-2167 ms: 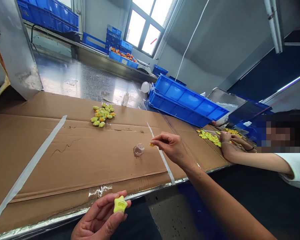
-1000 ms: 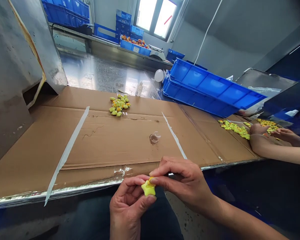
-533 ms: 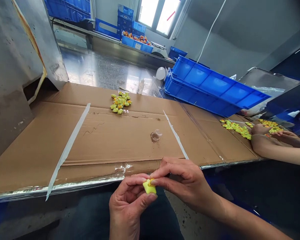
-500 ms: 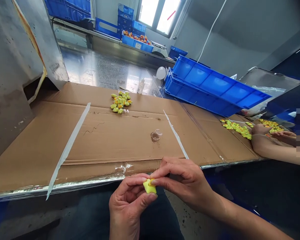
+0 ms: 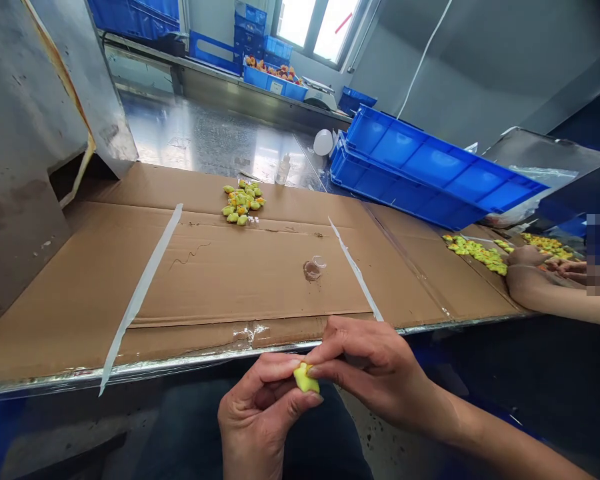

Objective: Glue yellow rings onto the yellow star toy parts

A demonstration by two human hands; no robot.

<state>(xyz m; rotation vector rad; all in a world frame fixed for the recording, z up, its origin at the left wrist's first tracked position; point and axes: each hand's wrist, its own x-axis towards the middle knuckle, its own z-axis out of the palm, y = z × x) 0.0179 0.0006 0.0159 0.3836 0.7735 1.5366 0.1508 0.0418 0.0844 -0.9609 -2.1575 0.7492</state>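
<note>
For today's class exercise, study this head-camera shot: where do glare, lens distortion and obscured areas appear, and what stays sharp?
Head view: the window is blown out white; glare streaks the steel table; wide-angle distortion tilts and bows the cardboard sheet; a pixelated patch obscures part of the right edge; the left hand, right hand and yellow piece look fairly sharp.

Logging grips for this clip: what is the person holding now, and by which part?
A small yellow-green pointed piece, pinched at its edges between the fingers of the left hand and right hand.
</note>
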